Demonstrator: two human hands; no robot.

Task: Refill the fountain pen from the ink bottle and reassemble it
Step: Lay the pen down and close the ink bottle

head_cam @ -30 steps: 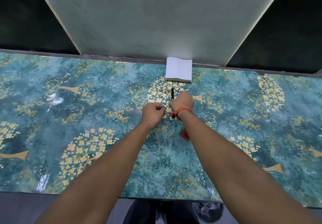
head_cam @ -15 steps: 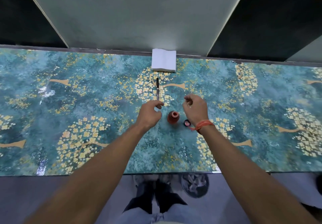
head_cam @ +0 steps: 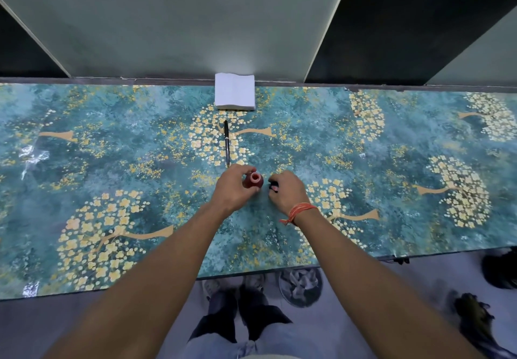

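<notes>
We see two bare hands meeting at the centre of a teal, gold-flowered table (head_cam: 112, 163). The left hand (head_cam: 233, 188) has closed in since half a second ago — it was hovering short of the ink bottle (head_cam: 253, 181) and now cups its left side, fingers curled around it. The bottle stands upright, its mouth open. At 3 o'clock of the bottle the right hand (head_cam: 288, 192), an orange thread on its wrist, has dropped to the table and pinches the small dark cap (head_cam: 273, 187), which lay loose beside the wrist before. We judge the bottle is being capped again, so filling looks done.

At 12 o'clock of the hands the pen (head_cam: 227, 143) lies lengthwise, untouched, and looks whole. Beyond it, at the table's far edge, sits a white tissue stack (head_cam: 235, 91).

The count — one bottle, one cap, one pen, one tissue stack, two hands.
</notes>
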